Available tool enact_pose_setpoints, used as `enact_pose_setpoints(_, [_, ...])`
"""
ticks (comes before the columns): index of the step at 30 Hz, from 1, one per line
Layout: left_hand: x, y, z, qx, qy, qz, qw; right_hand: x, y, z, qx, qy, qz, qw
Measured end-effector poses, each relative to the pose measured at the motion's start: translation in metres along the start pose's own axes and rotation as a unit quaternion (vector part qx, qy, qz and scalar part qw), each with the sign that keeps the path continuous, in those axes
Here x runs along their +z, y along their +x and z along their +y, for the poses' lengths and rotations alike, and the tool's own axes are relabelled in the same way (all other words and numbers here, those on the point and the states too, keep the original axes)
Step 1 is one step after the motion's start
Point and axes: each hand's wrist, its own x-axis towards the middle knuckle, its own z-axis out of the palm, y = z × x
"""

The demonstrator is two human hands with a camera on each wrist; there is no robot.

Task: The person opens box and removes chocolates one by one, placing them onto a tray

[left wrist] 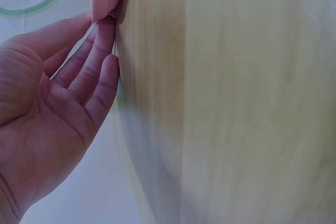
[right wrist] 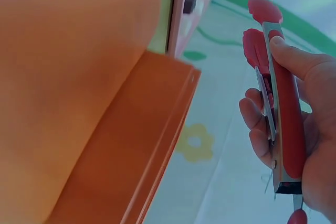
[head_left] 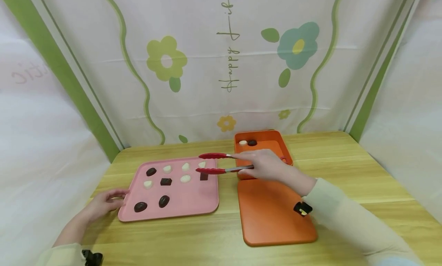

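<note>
My right hand (head_left: 266, 165) holds a pair of red-tipped metal tongs (head_left: 210, 171) (right wrist: 290, 114), their arms spread and nothing between the tips. The tips hover over the right side of a pink tray (head_left: 203, 201). Beneath them are a white piece (head_left: 202, 164) and a dark brown square (head_left: 204, 176) that look like chocolates. More white and dark chocolates, such as an oval one (head_left: 140, 207), lie spread on the tray. At the tray's left edge, my left hand (head_left: 100, 206) (left wrist: 58, 93) pinches the rim, thumb on one side and fingers on the other.
Behind my right hand stands an open orange box (head_left: 267, 135) with a white piece (head_left: 243, 142) and a dark piece (head_left: 252, 142) in its back left corner. A flat orange lid (head_left: 276, 224) lies in front of it on the wooden table (head_left: 193, 239). A printed curtain (head_left: 207, 97) borders the table.
</note>
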Motion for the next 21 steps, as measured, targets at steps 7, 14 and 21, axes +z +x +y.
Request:
enact_pose_setpoints(7, [0.0, 0.001, -0.004, 0.002, -0.01, -0.002, 0.9999, -0.021, -0.026, 0.017, 0.03, -0.006, 0.004, 0.9995])
enact_pose_setpoints(14, [0.0, 0.0, -0.002, -0.003, 0.004, 0.003, 1.0, -0.034, -0.046, 0.037, 0.073, -0.016, -0.011, 0.9971])
enact_pose_setpoints(21, [0.001, 0.0, 0.001, -0.005, 0.007, 0.002, 1.0, -0.042, -0.06, 0.06, 0.101, -0.026, -0.018, 0.9944])
